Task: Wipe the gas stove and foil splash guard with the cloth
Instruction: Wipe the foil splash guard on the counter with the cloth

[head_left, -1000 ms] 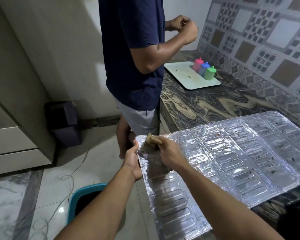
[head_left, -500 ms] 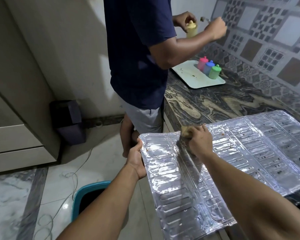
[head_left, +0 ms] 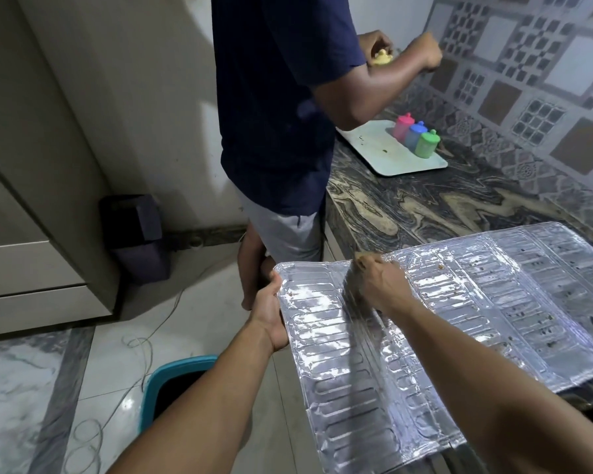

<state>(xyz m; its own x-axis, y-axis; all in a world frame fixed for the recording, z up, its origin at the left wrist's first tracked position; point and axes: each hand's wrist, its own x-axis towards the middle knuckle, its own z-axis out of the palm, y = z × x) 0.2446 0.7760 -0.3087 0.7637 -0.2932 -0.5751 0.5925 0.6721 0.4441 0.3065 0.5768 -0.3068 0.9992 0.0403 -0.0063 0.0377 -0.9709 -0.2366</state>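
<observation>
Foil splash guard [head_left: 459, 319] on marble counter [head_left: 408, 213] | left hand [head_left: 271, 311] grips edge | right hand [head_left: 382, 285] holds cloth [head_left: 359, 260]

The foil splash guard [head_left: 459, 323] is a wide, shiny silver sheet embossed with rows of long rounded slots. It lies nearly flat, its right part resting on the near edge of the marbled counter [head_left: 425, 206], its left part jutting out past the counter's front edge over the floor. Small brown specks dot its right panels. The cloth [head_left: 358, 265], a brownish wad mostly hidden, sits on the foil near its far edge, left of centre.
</observation>
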